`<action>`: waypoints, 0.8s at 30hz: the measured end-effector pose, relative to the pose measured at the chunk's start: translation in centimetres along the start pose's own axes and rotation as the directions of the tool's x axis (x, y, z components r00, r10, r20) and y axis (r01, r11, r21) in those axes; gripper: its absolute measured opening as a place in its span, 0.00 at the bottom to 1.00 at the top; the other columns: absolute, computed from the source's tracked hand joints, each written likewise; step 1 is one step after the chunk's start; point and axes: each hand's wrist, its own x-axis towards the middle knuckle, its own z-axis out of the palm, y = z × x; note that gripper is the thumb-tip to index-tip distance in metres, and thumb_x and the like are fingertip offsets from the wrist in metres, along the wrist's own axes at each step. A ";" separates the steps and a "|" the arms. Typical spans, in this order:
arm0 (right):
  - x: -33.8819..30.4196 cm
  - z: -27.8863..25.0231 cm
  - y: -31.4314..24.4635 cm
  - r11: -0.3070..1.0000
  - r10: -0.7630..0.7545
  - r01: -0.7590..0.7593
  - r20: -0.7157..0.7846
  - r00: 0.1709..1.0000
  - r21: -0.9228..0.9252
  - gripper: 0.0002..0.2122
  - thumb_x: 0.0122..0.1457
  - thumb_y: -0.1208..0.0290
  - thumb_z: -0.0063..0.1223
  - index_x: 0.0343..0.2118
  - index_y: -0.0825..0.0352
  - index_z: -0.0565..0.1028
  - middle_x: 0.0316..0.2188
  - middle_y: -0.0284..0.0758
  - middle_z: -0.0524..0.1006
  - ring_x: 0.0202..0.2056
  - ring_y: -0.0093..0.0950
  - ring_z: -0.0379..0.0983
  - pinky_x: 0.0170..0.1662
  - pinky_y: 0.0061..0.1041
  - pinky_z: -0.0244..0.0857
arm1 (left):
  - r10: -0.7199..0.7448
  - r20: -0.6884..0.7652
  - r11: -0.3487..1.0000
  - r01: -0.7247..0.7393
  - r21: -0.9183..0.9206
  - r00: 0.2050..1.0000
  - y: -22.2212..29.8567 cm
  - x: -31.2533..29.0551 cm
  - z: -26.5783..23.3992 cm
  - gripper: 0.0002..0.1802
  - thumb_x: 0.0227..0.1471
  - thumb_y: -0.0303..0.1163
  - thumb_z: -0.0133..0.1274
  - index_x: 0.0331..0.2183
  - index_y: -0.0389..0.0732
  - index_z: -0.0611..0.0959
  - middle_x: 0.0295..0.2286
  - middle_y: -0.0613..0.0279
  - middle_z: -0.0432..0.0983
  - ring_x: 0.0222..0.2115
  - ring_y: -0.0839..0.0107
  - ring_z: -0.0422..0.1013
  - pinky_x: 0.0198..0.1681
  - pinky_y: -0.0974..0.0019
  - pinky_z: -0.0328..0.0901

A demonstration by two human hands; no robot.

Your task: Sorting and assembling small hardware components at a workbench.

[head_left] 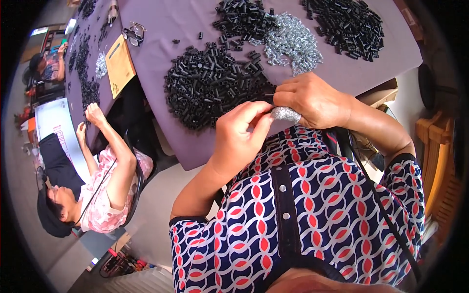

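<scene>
My left hand (pixel 240 131) and my right hand (pixel 315 100) meet at the table's near edge, close to the right side of a large pile of short black tubes (pixel 198 85). Thumb and fingers of the left hand are pinched together, their tips partly hidden. The fingers of my right hand are curled closed. A silvery, crinkled cover (pixel 286 115) sits at the right thumb, between the two hands. Something small and dark shows where the fingertips meet, too small to name. Just beyond the right hand lies a heap of small silver springs (pixel 293 44).
More black tubes lie in a far heap (pixel 244 22) and a right-hand heap (pixel 347 29) on the purple-grey table cover (pixel 166 19). Glasses (pixel 134 34) and a tan envelope (pixel 120 66) are at left. A co-worker (pixel 110 195) sits there. A wooden chair (pixel 437 156) stands at right.
</scene>
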 end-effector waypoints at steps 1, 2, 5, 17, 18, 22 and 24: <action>-0.1 0.4 0.0 1.000 0.001 -0.001 -0.001 1.000 0.001 0.08 0.53 0.70 0.57 0.32 0.67 0.73 0.25 0.41 0.73 0.31 0.45 0.73 0.33 0.41 0.67 | 0.288 -0.047 0.924 -0.265 0.276 0.956 -0.4 0.2 0.2 0.09 0.50 0.23 0.59 0.37 0.33 0.81 0.26 0.58 0.79 0.22 0.73 0.74 0.26 0.69 0.67; -0.2 0.8 0.0 0.996 0.067 -0.066 -0.028 0.997 0.056 0.08 0.53 0.70 0.57 0.32 0.67 0.73 0.24 0.41 0.74 0.30 0.46 0.73 0.32 0.41 0.67 | 0.336 -0.066 0.905 -0.302 0.299 0.940 -0.7 0.4 0.3 0.09 0.49 0.22 0.58 0.36 0.34 0.81 0.26 0.55 0.78 0.22 0.67 0.74 0.26 0.66 0.66; -0.7 1.4 0.2 0.972 0.151 -0.147 -0.011 0.988 0.186 0.07 0.52 0.71 0.57 0.32 0.66 0.74 0.25 0.42 0.75 0.30 0.47 0.74 0.32 0.41 0.68 | 0.014 -0.022 0.999 -0.013 0.051 1.000 -0.5 0.0 0.5 0.08 0.51 0.23 0.57 0.36 0.32 0.81 0.26 0.57 0.79 0.23 0.72 0.74 0.27 0.69 0.68; -0.5 -0.2 0.2 0.991 -0.015 0.007 0.061 0.998 0.131 0.11 0.52 0.68 0.57 0.34 0.68 0.73 0.28 0.40 0.75 0.33 0.44 0.74 0.33 0.40 0.69 | -0.307 0.359 0.717 0.462 -0.522 0.881 -0.7 0.7 -0.6 0.06 0.53 0.23 0.56 0.35 0.32 0.82 0.24 0.63 0.77 0.22 0.80 0.70 0.25 0.77 0.63; -0.3 -0.6 -0.3 0.997 0.005 -0.010 0.054 0.999 0.078 0.13 0.51 0.65 0.58 0.34 0.68 0.72 0.29 0.40 0.74 0.34 0.44 0.74 0.33 0.40 0.69 | -0.302 0.354 0.685 0.460 -0.565 0.885 -0.9 0.6 -0.6 0.06 0.53 0.23 0.56 0.35 0.32 0.82 0.24 0.65 0.76 0.21 0.81 0.68 0.24 0.78 0.61; -0.1 0.2 -0.6 0.999 0.041 -0.039 -0.128 0.991 0.013 0.17 0.53 0.59 0.60 0.35 0.68 0.73 0.29 0.39 0.73 0.31 0.43 0.73 0.32 0.39 0.67 | -0.325 0.317 0.650 0.454 -0.609 0.891 -0.4 0.6 -0.5 0.04 0.53 0.24 0.58 0.33 0.34 0.82 0.23 0.69 0.74 0.20 0.83 0.64 0.24 0.78 0.56; -0.5 0.7 -0.7 0.998 0.046 -0.050 -0.134 0.990 -0.028 0.17 0.51 0.59 0.62 0.36 0.68 0.73 0.29 0.39 0.72 0.31 0.43 0.73 0.33 0.38 0.68 | -0.337 0.306 0.659 0.455 -0.599 0.890 -0.2 0.7 -0.3 0.04 0.52 0.24 0.58 0.32 0.34 0.82 0.22 0.70 0.74 0.20 0.84 0.63 0.25 0.78 0.55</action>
